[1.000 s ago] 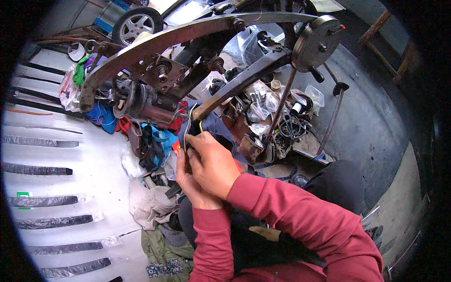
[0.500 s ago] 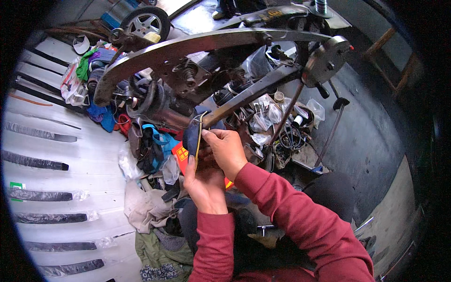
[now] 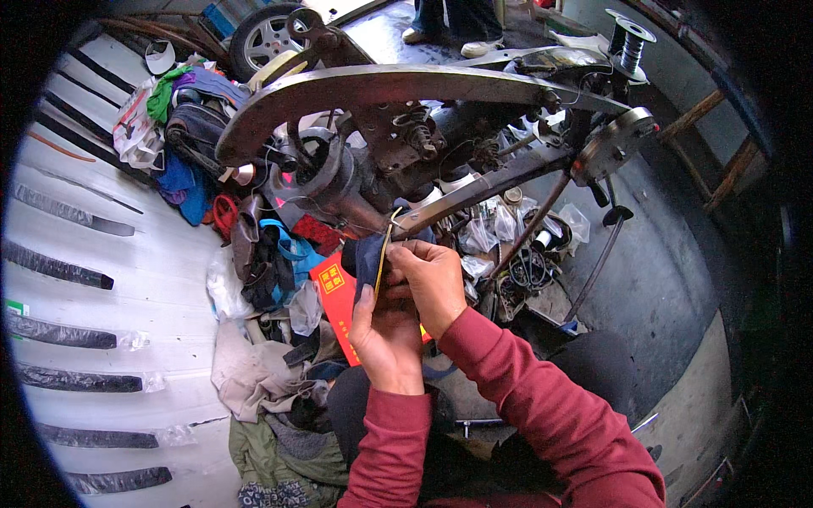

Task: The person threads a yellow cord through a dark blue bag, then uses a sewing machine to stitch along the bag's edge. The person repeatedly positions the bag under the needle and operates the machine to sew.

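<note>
A dark blue cloth piece (image 3: 367, 261) with a yellow edge is held up at the narrow end of the long metal arm (image 3: 483, 190) of a hand-cranked sewing machine (image 3: 339, 95). From below, my left hand (image 3: 388, 345) grips it, thumb lying along its near side. My right hand (image 3: 436, 284) pinches at the yellow edge from the right; its fingertips partly hide what they hold. Behind my hands lies a red packet (image 3: 329, 288) with yellow print. A round crank wheel (image 3: 611, 146) is at the machine's right end.
Bags and clothes (image 3: 262, 262) lie in a heap to the left, beside strips in plastic (image 3: 80, 378) on a white surface. Under the machine sits a pile of small parts and plastic bags (image 3: 508, 224). A wire spool (image 3: 631, 46) stands upper right; a person's legs (image 3: 457, 19) show behind.
The whole view has shifted, so the machine and hands appear further right and slightly lower. More of the red packet and the person's legs shows. Both hands keep their grip.
</note>
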A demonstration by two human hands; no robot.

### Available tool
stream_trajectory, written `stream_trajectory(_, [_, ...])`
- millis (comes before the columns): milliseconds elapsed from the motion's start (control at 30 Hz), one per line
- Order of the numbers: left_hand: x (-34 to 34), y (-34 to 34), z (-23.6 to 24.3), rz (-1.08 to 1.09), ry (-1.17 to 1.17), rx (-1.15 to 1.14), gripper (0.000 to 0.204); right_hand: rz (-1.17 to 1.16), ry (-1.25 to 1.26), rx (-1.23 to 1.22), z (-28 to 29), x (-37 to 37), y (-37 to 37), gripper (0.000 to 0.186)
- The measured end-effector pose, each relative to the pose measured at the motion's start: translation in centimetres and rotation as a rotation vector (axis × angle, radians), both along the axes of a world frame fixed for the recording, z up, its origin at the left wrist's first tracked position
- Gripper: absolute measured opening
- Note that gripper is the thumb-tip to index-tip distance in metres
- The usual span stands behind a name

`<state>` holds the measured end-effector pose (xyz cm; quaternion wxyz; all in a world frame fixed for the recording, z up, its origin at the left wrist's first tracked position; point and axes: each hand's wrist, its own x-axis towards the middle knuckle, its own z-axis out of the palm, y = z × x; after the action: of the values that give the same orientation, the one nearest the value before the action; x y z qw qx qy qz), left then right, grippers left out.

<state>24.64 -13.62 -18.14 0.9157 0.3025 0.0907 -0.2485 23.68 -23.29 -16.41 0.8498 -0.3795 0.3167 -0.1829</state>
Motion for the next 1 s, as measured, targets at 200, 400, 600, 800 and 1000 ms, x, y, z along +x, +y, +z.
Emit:
stream_trajectory(200, [-0.3,-0.1,0.4,0.001,0.022,0.005,0.041,-0.057,0.045,-0.258,-0.9,0.7,0.7,0.012])
stream_trajectory(400, [-0.9,-0.3,0.9,0.036,0.071,0.116,0.040,-0.123,0.107,-0.675,-1.4,0.3,1.1,0.014])
stream_trajectory(600, [-0.1,0.0,-0.8,0.004,0.026,-0.039,0.032,0.081,0.013,-0.263,-0.3,-0.6,0.1,0.015])
stream_trajectory(800, [-0.1,0.5,-1.1,-0.042,0.052,-0.097,0.026,0.115,-0.007,-0.275,0.4,-1.8,0.9,0.013])
stream_trajectory(1000, [-1.3,-0.3,-0.1,-0.033,0.045,-0.025,0.030,0.097,0.077,-0.380,-0.4,-1.6,1.0,0.018])
